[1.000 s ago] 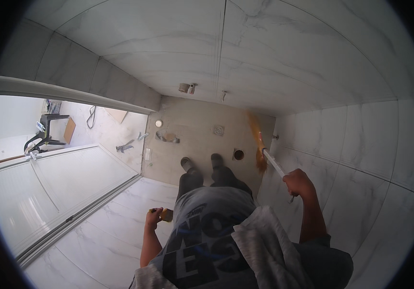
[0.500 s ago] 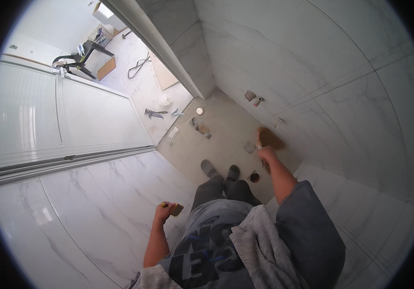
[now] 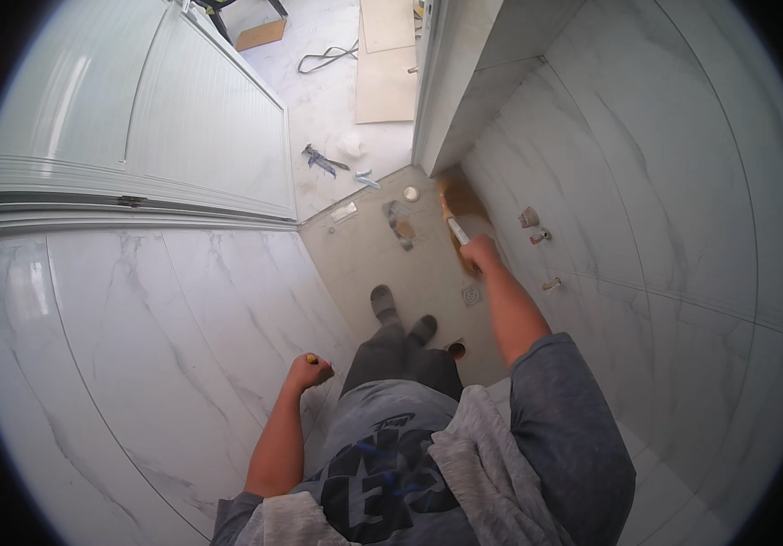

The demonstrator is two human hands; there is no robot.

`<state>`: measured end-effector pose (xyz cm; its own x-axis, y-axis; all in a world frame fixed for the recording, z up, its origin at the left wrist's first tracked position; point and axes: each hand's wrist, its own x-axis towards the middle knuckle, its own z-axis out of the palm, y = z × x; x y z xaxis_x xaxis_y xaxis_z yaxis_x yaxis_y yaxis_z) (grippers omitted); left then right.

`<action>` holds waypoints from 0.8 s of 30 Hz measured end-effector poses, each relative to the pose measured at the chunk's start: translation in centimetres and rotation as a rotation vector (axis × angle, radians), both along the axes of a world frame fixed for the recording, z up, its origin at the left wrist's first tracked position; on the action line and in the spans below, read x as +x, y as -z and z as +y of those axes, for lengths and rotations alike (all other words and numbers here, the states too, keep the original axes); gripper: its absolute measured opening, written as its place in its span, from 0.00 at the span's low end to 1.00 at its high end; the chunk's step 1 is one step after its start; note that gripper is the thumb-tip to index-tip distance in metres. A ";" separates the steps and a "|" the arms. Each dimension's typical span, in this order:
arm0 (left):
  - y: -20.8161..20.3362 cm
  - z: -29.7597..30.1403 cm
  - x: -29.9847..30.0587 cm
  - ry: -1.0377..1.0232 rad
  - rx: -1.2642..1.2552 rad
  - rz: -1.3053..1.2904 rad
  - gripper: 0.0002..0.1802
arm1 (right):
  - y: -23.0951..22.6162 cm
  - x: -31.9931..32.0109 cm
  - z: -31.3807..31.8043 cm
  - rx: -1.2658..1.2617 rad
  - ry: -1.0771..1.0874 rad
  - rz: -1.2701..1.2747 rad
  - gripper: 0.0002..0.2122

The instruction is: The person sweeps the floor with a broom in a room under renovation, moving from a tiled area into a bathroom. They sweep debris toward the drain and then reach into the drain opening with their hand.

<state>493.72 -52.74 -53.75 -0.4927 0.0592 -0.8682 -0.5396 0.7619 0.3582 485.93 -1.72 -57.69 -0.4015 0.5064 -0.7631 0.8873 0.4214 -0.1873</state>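
Note:
My right hand [image 3: 478,253] is closed around the pale handle of a broom [image 3: 457,229]. Its brown, motion-blurred bristles spread over the floor by the right wall, near the door frame. At the lower left my left hand [image 3: 308,372] is closed on a small brush with a yellow handle [image 3: 312,360]. Only the handle's end shows clearly; the fingers cover most of the rest. That hand hangs well above the floor, in front of the left wall. My feet in grey shoes [image 3: 382,305] stand between the two hands.
A square floor drain [image 3: 472,296] and a round dark hole [image 3: 456,349] lie near my feet. A round white lid [image 3: 411,193] sits toward the doorway. Pipe stubs [image 3: 539,236] jut from the right wall. Beyond the threshold lie a caulking gun [image 3: 323,160] and boards [image 3: 385,82].
My right hand has carried the broom away from the drain toward the doorway, along the wall. My left hand has turned, hiding the brush's bristles. The whole view has swung to the right.

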 end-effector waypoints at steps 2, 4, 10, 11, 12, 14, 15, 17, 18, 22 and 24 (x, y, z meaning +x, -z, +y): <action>0.2 0.3 -1.6 0.068 -0.007 0.060 0.17 | -0.3 -0.3 -0.4 0.035 -0.195 -0.038 0.16; 0.1 0.7 -2.8 0.089 -0.003 0.106 0.18 | -0.9 -0.1 -1.1 0.004 -0.250 -0.059 0.16; -1.3 1.4 -3.2 0.044 -0.013 0.136 0.18 | -4.5 2.0 -3.8 0.022 -0.361 -0.072 0.15; -1.6 1.4 -2.7 0.030 -0.019 0.146 0.18 | -5.5 2.6 -3.9 0.003 -0.343 -0.072 0.15; -1.8 1.3 -2.1 -0.001 -0.047 0.136 0.18 | -6.6 3.2 -3.8 0.005 -0.345 -0.068 0.15; -1.8 1.5 -0.5 -0.041 -0.025 0.182 0.17 | -8.9 5.2 -2.6 0.011 -0.359 -0.067 0.15; -1.8 1.5 0.9 -0.092 -0.013 0.183 0.17 | -10.3 6.7 -1.7 0.004 -0.386 -0.076 0.15; -1.6 1.9 4.1 -0.212 -0.009 0.225 0.16 | -13.0 10.0 0.4 0.039 -0.477 -0.068 0.15; -1.4 2.1 5.8 -0.281 0.010 0.243 0.16 | -14.5 11.8 1.5 0.087 -0.528 -0.060 0.14; 0.2 2.9 12.1 -0.425 -0.024 0.257 0.16 | -20.8 18.9 5.3 0.071 -0.631 -0.060 0.15; 1.2 2.9 15.2 -0.461 -0.073 0.222 0.17 | -23.4 21.5 5.7 0.049 -0.627 -0.107 0.16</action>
<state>508.95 -49.79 -54.99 -0.6265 -0.2641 -0.7333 -0.7419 0.4904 0.4572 507.45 4.02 -34.33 -0.5562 0.2355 -0.7970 0.4820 0.8727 -0.0785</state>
